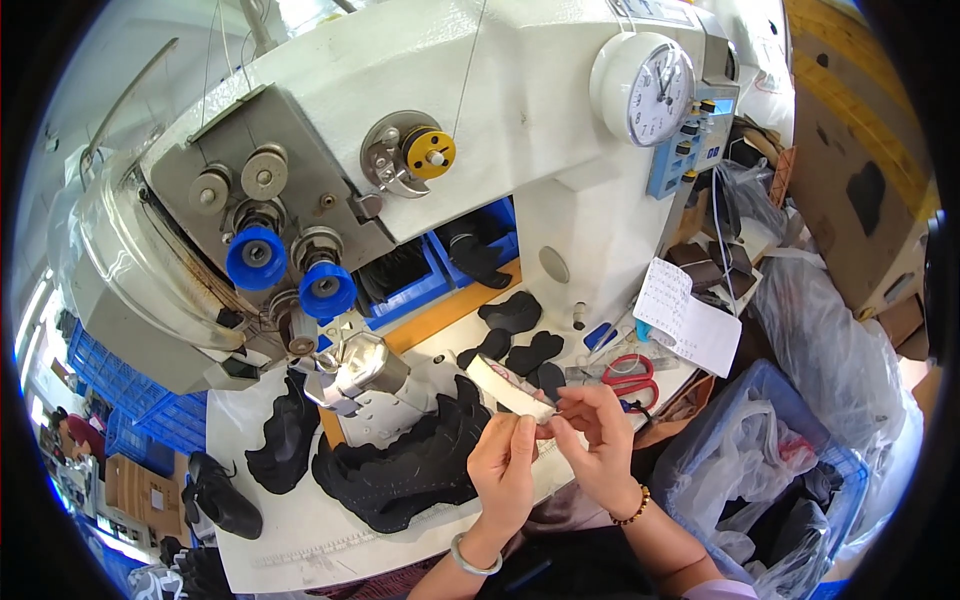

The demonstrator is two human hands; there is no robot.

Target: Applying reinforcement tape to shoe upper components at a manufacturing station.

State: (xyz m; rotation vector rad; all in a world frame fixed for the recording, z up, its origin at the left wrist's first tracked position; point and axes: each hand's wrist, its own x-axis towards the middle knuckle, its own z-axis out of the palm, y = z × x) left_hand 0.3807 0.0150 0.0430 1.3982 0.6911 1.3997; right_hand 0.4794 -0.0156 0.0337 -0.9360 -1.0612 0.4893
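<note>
Nearest in my view, the left hand [503, 472] and the right hand [602, 452] both pinch at the near end of a cream roll of tape [508, 390]. I see this roll just beyond them; black shoe uppers [400, 472] lie to its near left.

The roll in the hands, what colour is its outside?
The roll is creamy white outside, seen best in the head view.
</note>
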